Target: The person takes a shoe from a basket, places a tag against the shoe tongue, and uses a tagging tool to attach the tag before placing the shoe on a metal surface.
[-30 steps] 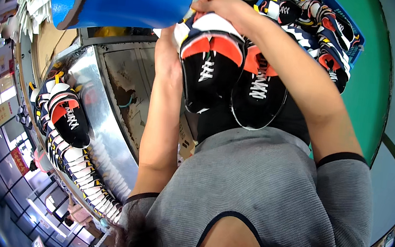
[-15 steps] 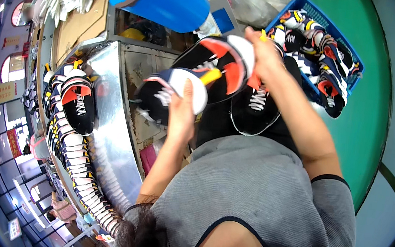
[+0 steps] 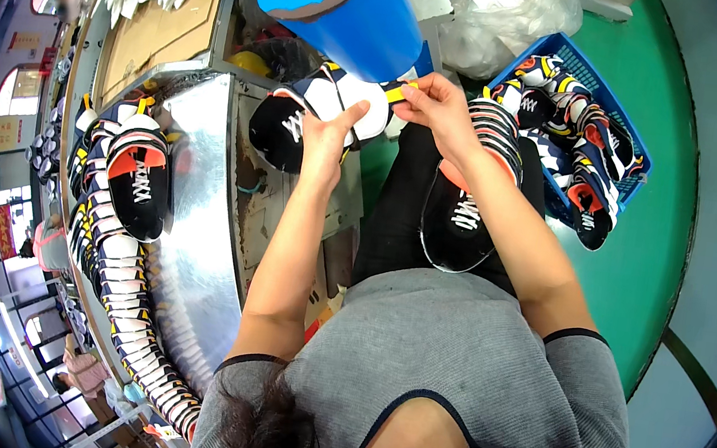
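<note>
My left hand (image 3: pixel 327 141) grips a shoe upper (image 3: pixel 277 127) by its side, thumb on the white panel. The upper has a black toe with white laces, and its toe points left. At its heel end, my right hand (image 3: pixel 445 116) pinches a yellow and dark pull tab (image 3: pixel 400 93) between thumb and fingers. A thin dark line, like a cord or strap, crosses the white panel. On my lap lies a nested stack of similar uppers (image 3: pixel 456 227), black at the toe with orange lining, partly under my right forearm.
A blue basket (image 3: pixel 586 64) filled with uppers stands on the green floor at right. Ahead are a blue bin (image 3: pixel 373 33) and a plastic bag (image 3: pixel 470 45). A metal-topped table (image 3: pixel 207 179) at left carries a long nested row of uppers (image 3: pixel 127 303).
My right hand has let go of an orange-lined upper and moved left to pinch the pull tab of the upper in my left hand. That upper has turned and risen slightly.
</note>
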### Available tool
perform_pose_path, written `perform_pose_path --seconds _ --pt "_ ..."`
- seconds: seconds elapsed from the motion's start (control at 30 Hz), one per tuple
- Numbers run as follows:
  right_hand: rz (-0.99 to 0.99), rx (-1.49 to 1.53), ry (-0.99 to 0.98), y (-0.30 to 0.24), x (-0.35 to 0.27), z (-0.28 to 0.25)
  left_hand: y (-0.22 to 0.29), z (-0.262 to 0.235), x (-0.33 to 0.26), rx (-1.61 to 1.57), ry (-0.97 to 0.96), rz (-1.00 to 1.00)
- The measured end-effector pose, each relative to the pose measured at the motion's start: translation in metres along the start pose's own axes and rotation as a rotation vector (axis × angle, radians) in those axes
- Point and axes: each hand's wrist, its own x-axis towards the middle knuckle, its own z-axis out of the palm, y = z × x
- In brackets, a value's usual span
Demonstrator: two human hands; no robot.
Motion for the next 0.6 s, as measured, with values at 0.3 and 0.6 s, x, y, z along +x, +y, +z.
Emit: perform_pose_path --seconds 0.3,0.6 --pt "0.297 0.04 -0.042 -0.003 0.04 -0.013 -0.029 -0.001 0.044 -0.319 -0.037 -0.333" --pt "-0.272 -1.439 -0.109 -0.029 0.025 -0.091 -0.008 -0.023 0.018 -0.836 -0.01 -0.52"
